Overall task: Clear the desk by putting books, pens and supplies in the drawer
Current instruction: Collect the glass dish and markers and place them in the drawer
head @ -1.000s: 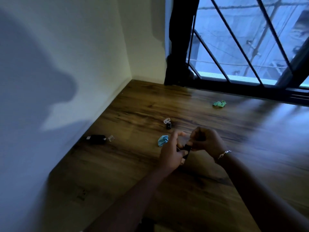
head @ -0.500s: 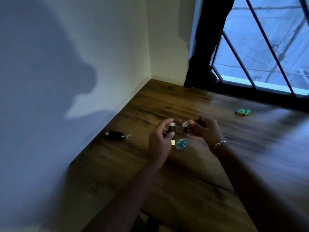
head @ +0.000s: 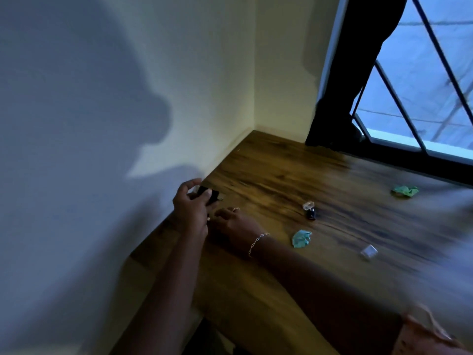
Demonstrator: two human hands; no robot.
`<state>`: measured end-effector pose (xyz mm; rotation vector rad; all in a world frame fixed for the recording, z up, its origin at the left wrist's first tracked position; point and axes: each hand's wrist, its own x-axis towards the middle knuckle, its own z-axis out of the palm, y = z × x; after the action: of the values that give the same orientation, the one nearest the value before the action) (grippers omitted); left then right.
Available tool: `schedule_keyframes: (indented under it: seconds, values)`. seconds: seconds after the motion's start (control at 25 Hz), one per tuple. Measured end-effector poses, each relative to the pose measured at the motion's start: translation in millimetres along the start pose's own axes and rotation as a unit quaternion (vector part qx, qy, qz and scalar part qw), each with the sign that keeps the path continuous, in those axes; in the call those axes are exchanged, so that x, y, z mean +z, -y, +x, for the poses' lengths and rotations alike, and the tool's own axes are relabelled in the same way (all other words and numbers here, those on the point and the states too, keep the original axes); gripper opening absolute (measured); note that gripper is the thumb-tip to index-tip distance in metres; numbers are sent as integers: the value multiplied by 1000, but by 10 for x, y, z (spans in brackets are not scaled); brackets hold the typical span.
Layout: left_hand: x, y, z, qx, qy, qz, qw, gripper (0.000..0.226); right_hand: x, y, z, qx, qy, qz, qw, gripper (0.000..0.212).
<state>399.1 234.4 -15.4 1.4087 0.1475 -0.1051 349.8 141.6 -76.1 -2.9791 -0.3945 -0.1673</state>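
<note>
The left hand (head: 190, 210) pinches the small black item (head: 210, 195) at the left edge of the desk (head: 268, 175) beside the wall (head: 128, 98), long axis lying left-right, with the right hand (head: 236, 222) just to its right, grip not discernible.

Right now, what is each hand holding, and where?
Left hand pinches the small black item at its wall-side end; right hand: cannot tell.
</note>
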Motion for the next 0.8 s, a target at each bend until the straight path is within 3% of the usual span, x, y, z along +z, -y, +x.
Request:
schedule_keyframes:
  seconds: [0.12, 0.2, 0.24, 0.32, 0.36, 0.4, 0.44, 0.52, 0.8]
  values:
    - [-30, 26, 3, -27, -10, -20, 999, 30, -43, 50, -19, 27, -43, 32, 998, 33]
    - [-48, 51, -4, -40, -13, -29, 999, 29, -135, 48, -65, 134, -115, 160, 971, 21]
    - [-49, 59, -18, -49, -11, -33, 998, 29, -187, 33, -97, 216, -153, 253, 931, 15]
    - [-31, 86, -74, -71, 2, -47, 996, 32, -335, 5, -215, 335, -221, 470, 786, 15]
    - [-4, 102, -121, -82, 13, -56, 995, 32, -412, 11, -283, 347, -249, 565, 706, 15]
    - [29, 119, -166, -90, 25, -67, 993, 32, -473, 21, -340, 344, -269, 620, 652, 15]
    - [65, 134, -211, -96, 36, -76, 992, 31, -529, 34, -387, 336, -283, 648, 622, 17]
    - [139, 159, -304, -110, 53, -82, 989, 30, -604, 43, -484, 327, -298, 661, 606, 19]
    - [324, 231, -629, -96, 96, -59, 989, 31, -623, -70, -824, 348, -333, 629, 611, 22]
